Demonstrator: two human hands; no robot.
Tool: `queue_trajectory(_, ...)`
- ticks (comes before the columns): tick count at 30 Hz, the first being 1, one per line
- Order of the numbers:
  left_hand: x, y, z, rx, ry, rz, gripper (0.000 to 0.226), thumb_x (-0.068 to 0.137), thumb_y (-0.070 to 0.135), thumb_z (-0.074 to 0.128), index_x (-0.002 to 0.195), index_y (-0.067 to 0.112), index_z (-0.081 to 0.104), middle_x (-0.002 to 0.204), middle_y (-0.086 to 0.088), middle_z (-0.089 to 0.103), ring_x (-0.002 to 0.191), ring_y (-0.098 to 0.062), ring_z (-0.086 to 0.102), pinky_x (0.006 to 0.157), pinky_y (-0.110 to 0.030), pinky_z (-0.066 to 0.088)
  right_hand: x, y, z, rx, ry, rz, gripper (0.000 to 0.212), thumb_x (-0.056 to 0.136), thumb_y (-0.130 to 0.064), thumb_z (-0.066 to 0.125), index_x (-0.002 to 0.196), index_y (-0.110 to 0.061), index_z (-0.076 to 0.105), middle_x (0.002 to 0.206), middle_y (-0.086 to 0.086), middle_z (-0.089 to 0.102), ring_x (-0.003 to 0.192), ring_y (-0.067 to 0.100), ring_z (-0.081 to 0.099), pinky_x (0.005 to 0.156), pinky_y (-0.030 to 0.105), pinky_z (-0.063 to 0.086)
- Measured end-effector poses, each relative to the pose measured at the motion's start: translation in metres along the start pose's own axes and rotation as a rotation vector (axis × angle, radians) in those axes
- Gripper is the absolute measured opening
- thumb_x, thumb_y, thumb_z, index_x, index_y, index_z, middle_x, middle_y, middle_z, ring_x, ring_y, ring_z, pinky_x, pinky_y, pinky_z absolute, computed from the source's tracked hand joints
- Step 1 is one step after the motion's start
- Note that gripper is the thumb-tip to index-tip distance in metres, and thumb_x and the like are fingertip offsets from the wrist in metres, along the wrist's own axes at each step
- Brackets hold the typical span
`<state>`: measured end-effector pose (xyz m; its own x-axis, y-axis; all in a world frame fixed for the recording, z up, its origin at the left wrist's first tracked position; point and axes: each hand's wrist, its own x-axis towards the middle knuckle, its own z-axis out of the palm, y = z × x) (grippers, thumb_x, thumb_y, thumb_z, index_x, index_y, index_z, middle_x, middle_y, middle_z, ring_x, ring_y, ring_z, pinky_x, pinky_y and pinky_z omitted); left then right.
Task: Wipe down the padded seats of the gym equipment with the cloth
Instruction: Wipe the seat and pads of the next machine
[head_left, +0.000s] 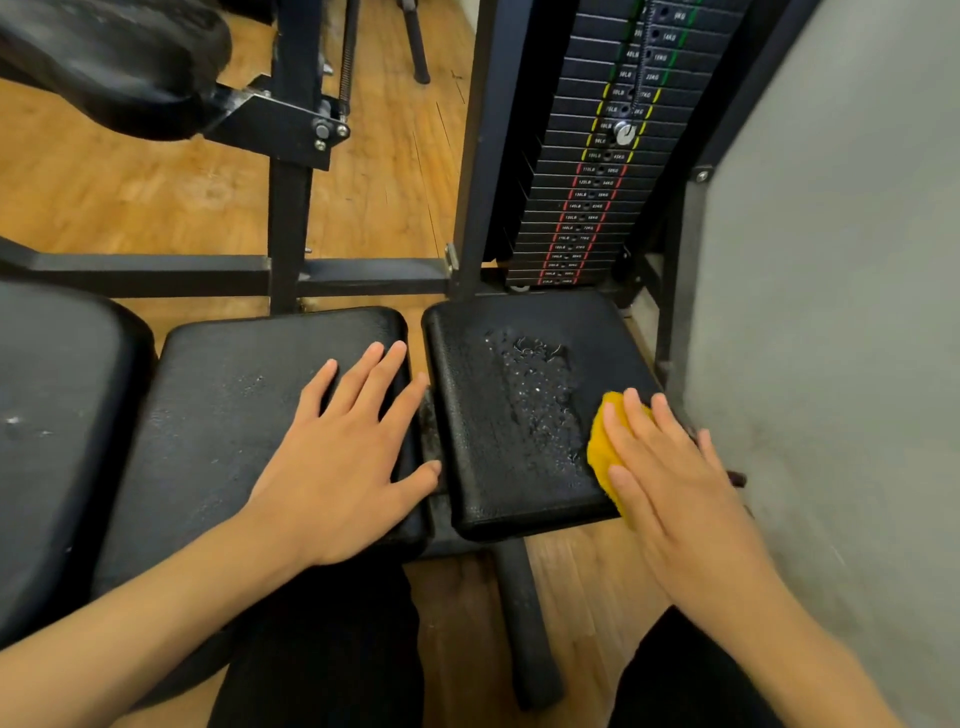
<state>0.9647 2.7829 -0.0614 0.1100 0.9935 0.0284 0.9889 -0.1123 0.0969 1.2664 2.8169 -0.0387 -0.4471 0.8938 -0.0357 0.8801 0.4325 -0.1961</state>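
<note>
Wiping is in hand on the right pad (493, 415), lower right of the frame. The right hand (670, 467), fingers spread flat, presses the yellow cloth (602, 441) at its right edge, while the left hand (353, 457) rests splayed on the neighbouring pad (223, 415). Next, likely, a leftward sweep through the droplets (540, 395).

Four padded seats show: top-left seat (104, 62), far-left seat (57, 415), middle seat (223, 415), right seat (493, 441). There is one cloth (602, 441) and one weight stack (597, 171). Two hands: left hand (337, 467), right hand (670, 483).
</note>
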Motion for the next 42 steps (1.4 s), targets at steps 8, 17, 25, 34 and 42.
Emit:
queue_trajectory(8,0.002,-0.001,0.000,-0.014,-0.004,0.000,0.086,0.090,0.073,0.013,0.163,0.026,0.017,0.171,-0.003,-0.003,0.157,-0.019,-0.012,0.127,-0.051,0.005,0.142,0.027,-0.005,-0.078,-0.061,0.041,0.068,0.098,-0.061,0.020,0.157,-0.036,-0.004,0.166,-0.001,-0.013,0.152,0.025,-0.015,0.118,0.062,0.001)
queue_trajectory(17,0.001,0.000,-0.005,0.008,-0.032,-0.010,0.090,0.087,0.074,0.005,0.163,0.028,0.011,0.171,-0.001,-0.009,0.156,-0.018,-0.018,0.127,-0.050,0.001,0.207,0.011,-0.011,-0.038,-0.024,0.023,0.059,0.107,-0.038,0.027,0.157,-0.011,0.014,0.166,0.010,0.013,0.154,0.023,0.005,0.120,0.057,0.012)
queue_trajectory(25,0.000,0.000,0.000,-0.009,-0.002,-0.007,0.086,0.090,0.074,0.014,0.162,0.026,0.021,0.171,-0.003,0.001,0.157,-0.019,-0.009,0.127,-0.050,0.006,0.049,0.006,0.003,-0.035,0.047,-0.019,0.056,0.106,-0.039,0.019,0.158,-0.022,0.012,0.167,-0.005,0.008,0.153,0.010,-0.001,0.123,0.039,0.008)
queue_trajectory(34,0.002,-0.001,0.001,-0.009,-0.017,0.002,0.085,0.092,0.073,0.016,0.162,0.025,0.018,0.171,-0.004,-0.004,0.157,-0.020,-0.014,0.127,-0.052,0.005,0.086,0.002,-0.002,-0.090,0.056,0.068,0.071,0.090,-0.045,0.006,0.159,-0.025,0.012,0.167,-0.004,0.004,0.154,0.017,-0.005,0.123,0.046,0.001)
queue_trajectory(42,0.002,0.001,-0.005,0.027,-0.046,-0.009,0.089,0.088,0.074,0.005,0.163,0.028,0.005,0.170,-0.002,-0.016,0.154,-0.019,-0.024,0.126,-0.050,-0.003,0.227,0.013,-0.010,-0.047,-0.085,0.105,0.048,0.106,-0.034,0.025,0.148,-0.014,0.037,0.162,0.009,0.024,0.152,0.030,0.011,0.115,0.064,0.014)
